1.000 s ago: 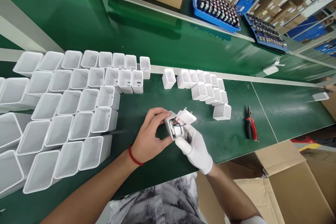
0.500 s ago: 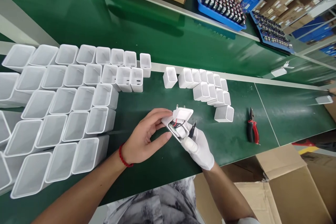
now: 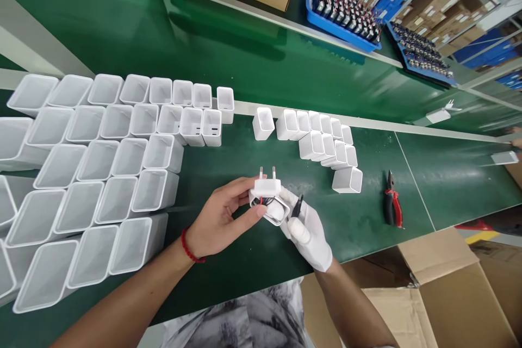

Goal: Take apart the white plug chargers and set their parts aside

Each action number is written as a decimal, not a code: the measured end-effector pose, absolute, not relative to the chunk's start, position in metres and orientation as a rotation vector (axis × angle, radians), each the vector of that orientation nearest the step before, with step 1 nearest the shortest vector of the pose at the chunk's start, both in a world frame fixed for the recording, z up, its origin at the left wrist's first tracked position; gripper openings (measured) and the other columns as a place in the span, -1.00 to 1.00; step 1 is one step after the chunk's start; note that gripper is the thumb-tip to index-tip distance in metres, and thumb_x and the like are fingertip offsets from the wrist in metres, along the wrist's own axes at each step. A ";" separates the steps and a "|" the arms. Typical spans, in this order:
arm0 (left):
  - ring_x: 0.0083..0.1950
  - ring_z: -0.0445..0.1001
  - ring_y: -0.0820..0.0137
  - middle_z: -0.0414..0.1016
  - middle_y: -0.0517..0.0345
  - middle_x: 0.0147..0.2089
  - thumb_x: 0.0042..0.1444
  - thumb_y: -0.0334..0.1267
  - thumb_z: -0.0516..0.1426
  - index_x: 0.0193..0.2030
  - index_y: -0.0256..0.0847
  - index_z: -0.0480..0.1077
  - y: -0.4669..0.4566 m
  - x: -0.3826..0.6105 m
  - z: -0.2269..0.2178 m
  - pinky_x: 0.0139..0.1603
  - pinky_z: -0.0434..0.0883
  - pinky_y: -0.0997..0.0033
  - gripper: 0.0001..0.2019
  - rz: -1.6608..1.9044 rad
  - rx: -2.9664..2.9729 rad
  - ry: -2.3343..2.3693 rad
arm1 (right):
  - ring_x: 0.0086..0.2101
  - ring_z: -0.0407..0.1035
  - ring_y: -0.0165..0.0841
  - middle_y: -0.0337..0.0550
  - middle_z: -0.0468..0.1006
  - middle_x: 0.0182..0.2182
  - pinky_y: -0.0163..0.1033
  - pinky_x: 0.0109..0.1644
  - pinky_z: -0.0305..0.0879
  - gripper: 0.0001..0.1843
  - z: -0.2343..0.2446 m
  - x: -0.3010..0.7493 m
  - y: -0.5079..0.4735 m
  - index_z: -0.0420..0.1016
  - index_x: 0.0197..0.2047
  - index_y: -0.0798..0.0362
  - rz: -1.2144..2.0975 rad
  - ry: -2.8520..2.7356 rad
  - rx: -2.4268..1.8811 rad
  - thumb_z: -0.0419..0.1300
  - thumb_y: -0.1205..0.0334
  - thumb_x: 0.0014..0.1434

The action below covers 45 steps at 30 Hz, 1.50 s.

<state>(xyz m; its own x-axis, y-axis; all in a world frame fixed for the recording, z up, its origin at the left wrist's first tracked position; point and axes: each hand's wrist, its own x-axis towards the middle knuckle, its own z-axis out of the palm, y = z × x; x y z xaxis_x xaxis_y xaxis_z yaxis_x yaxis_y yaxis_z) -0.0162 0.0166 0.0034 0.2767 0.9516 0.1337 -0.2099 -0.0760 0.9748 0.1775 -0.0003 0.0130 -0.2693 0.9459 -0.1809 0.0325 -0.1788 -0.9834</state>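
Fingers of the bare left hand (image 3: 217, 217) clamp a small white housing (image 3: 280, 220) — thumb over the near side, fingertips at the far side; red cord bracelet (image 3: 190, 247) on the wrist. Gloved right hand (image 3: 310, 236), soft white fabric: fingers against the housing's right side, thumb closed on a slim black tool (image 3: 298, 205), exact type unclear, partly hidden in the grip.

Housing is held between both hands above the smooth green bench (image 3: 232, 277), rounded-rectangle opening showing. White plug cap (image 3: 267, 187), two metal pins pointing away, tilted over the opening; thin red and black wires (image 3: 266, 201) beneath.

Left: rows of open, glossy white cases (image 3: 163, 151). Farther right: smaller cluster of similar cups (image 3: 326, 145), then pliers (image 3: 392, 205), red-and-black handles, lying flat. Shelf behind: blue plastic tray (image 3: 342, 32) packed with wired parts. Lower right — open brown cardboard carton (image 3: 460, 283).
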 end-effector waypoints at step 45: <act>-0.37 0.40 0.45 0.45 0.13 -0.32 0.11 -0.20 0.19 0.06 -0.31 0.40 0.018 -0.014 0.023 -0.33 0.43 0.51 -0.61 0.646 1.080 0.929 | -0.05 0.48 -0.10 -0.06 0.60 -0.07 -0.01 0.08 0.39 -0.34 0.014 0.171 0.004 0.46 0.06 0.08 1.711 -1.104 -1.243 0.41 -0.07 -0.06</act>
<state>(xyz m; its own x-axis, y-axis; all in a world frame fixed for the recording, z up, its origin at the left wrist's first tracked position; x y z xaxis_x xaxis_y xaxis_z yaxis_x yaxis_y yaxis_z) -0.0141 0.0179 0.0228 0.4804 0.8202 -0.3106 -0.0059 0.3572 0.9340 0.1706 0.0040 0.0142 -0.2588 0.9084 -0.3285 -0.0756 -0.3581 -0.9306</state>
